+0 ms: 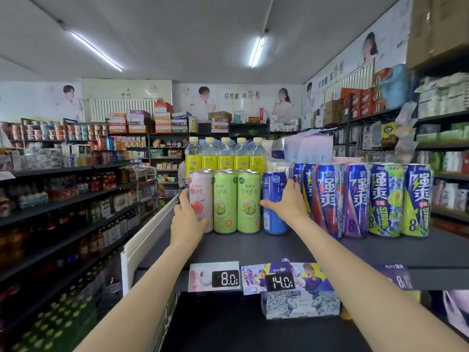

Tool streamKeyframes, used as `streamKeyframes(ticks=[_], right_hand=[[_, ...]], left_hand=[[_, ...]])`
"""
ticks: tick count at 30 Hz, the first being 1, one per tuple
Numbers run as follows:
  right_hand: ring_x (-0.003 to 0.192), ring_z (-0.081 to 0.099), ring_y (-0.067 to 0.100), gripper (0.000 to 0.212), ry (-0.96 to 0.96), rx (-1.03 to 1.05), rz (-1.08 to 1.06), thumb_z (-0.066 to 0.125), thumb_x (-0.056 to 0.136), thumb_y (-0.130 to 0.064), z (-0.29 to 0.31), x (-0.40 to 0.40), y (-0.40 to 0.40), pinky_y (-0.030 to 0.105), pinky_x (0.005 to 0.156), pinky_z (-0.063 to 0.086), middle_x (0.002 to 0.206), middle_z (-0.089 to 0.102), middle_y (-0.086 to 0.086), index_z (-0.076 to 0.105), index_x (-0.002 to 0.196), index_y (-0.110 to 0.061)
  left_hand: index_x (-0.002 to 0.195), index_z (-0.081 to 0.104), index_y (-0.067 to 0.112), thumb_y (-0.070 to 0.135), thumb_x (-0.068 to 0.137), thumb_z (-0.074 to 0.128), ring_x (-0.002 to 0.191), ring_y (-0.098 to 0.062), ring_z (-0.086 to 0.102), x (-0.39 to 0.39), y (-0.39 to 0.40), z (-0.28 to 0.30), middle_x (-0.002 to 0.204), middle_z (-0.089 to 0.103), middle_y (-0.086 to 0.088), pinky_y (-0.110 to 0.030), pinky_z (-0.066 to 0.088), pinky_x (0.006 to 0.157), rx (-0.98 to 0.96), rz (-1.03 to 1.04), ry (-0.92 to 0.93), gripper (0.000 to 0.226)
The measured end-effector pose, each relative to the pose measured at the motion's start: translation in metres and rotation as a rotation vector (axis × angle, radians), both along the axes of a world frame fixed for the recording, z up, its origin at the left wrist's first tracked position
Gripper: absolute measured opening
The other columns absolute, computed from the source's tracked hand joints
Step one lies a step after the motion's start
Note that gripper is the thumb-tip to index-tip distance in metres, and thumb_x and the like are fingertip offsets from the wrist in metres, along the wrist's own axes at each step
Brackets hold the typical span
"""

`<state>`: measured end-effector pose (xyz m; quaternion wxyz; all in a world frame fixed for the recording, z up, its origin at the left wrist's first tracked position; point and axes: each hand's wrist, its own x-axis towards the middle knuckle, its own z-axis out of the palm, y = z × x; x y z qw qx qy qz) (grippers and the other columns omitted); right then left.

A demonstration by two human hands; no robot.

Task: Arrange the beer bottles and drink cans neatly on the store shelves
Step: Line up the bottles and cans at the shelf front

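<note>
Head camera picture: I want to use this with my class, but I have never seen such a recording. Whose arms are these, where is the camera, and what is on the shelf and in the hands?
There is no machine here. A person wears a wide-angle camera on the head, so you see their own bare arms reaching forward in a shop. The left hand curls round a pink can. The right hand grips a blue can. Between them two green cans stand upright on the dark shelf. To the right stands a row of taller blue, purple and green cans; behind are bottles with yellow labels. Price tags hang on the shelf's front edge.
</note>
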<state>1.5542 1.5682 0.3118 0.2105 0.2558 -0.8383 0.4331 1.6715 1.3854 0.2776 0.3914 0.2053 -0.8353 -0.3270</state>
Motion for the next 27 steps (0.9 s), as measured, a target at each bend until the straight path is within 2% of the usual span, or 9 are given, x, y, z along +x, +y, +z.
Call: streamKeyframes(ticks=[2,4,7,10,13,15,19,22,27], right_hand=[[0.122,0.046,0.028,0.089,-0.115,0.036,0.080,0.080,0.072,-0.025,-0.007,-0.007,0.004,0.033,0.095,0.039,0.133,0.045,0.011,0.024,0.138,-0.005],[0.107,0.054,0.022,0.073,-0.271,0.072,0.133,0.079,0.073,-0.018,-0.017,-0.011,0.012,0.028,0.085,0.043,0.119,0.053,0.004,0.033,0.129,-0.004],[0.102,0.054,0.028,0.056,-0.382,0.052,0.155,0.081,0.071,-0.015,-0.028,-0.021,0.018,0.032,0.086,0.044,0.109,0.056,0.011,0.045,0.110,0.000],[0.109,0.051,0.024,0.062,-0.328,0.054,0.129,0.084,0.066,-0.026,-0.028,-0.022,0.011,0.031,0.088,0.042,0.114,0.054,0.003,0.042,0.109,-0.012],[0.118,0.051,0.026,0.078,-0.238,0.102,0.029,0.084,0.065,-0.036,-0.028,-0.019,0.003,0.034,0.095,0.044,0.128,0.051,0.008,0.040,0.122,-0.005],[0.116,0.051,0.024,0.077,-0.281,0.062,0.084,0.084,0.066,-0.031,-0.030,-0.021,0.003,0.034,0.096,0.044,0.128,0.051,0.008,0.039,0.122,-0.006],[0.104,0.051,0.018,0.062,-0.408,-0.047,0.228,0.077,0.073,-0.005,-0.031,-0.019,0.014,0.029,0.091,0.042,0.125,0.053,0.007,0.041,0.123,-0.007],[0.102,0.050,0.017,0.059,-0.351,-0.013,0.157,0.079,0.072,-0.007,-0.032,-0.019,0.017,0.027,0.085,0.041,0.123,0.054,0.008,0.044,0.119,-0.006],[0.115,0.052,0.023,0.062,-0.249,0.041,0.073,0.080,0.071,-0.013,-0.031,-0.015,0.010,0.029,0.090,0.042,0.128,0.053,0.010,0.044,0.120,-0.003]], left_hand=[[0.146,0.012,0.014,0.007,0.081,0.067,0.123,-0.035,0.044,-0.004,-0.005,0.003,0.140,0.038,-0.018,-0.041,0.039,0.093,0.004,-0.003,0.005,0.086],[0.147,0.010,0.014,0.008,0.081,0.068,0.122,-0.035,0.046,-0.008,-0.009,0.002,0.139,0.040,-0.019,-0.040,0.040,0.094,0.031,-0.012,-0.028,0.088],[0.147,0.008,0.012,0.011,0.083,0.066,0.124,-0.036,0.045,-0.015,-0.014,-0.004,0.139,0.042,-0.019,-0.039,0.037,0.098,0.062,-0.029,-0.116,0.086],[0.146,0.011,0.011,0.013,0.083,0.065,0.124,-0.036,0.044,-0.020,-0.019,-0.005,0.138,0.044,-0.018,-0.039,0.036,0.099,0.068,-0.036,-0.137,0.083],[0.146,0.011,0.010,0.013,0.084,0.065,0.125,-0.036,0.043,-0.020,-0.020,-0.006,0.139,0.043,-0.018,-0.038,0.035,0.099,0.063,-0.044,-0.137,0.083],[0.147,0.011,0.010,0.014,0.084,0.065,0.127,-0.035,0.041,-0.020,-0.021,-0.007,0.140,0.042,-0.017,-0.038,0.035,0.100,0.059,-0.052,-0.138,0.083],[0.147,0.012,0.011,0.014,0.085,0.065,0.127,-0.036,0.041,-0.019,-0.022,-0.007,0.140,0.042,-0.018,-0.040,0.034,0.101,0.059,-0.060,-0.129,0.082],[0.147,0.012,0.011,0.014,0.085,0.065,0.127,-0.036,0.041,-0.019,-0.021,-0.008,0.139,0.042,-0.018,-0.040,0.035,0.101,0.064,-0.067,-0.132,0.081],[0.147,0.012,0.011,0.014,0.085,0.065,0.126,-0.036,0.042,-0.018,-0.021,-0.007,0.139,0.043,-0.017,-0.039,0.035,0.099,0.054,-0.065,-0.138,0.080]])
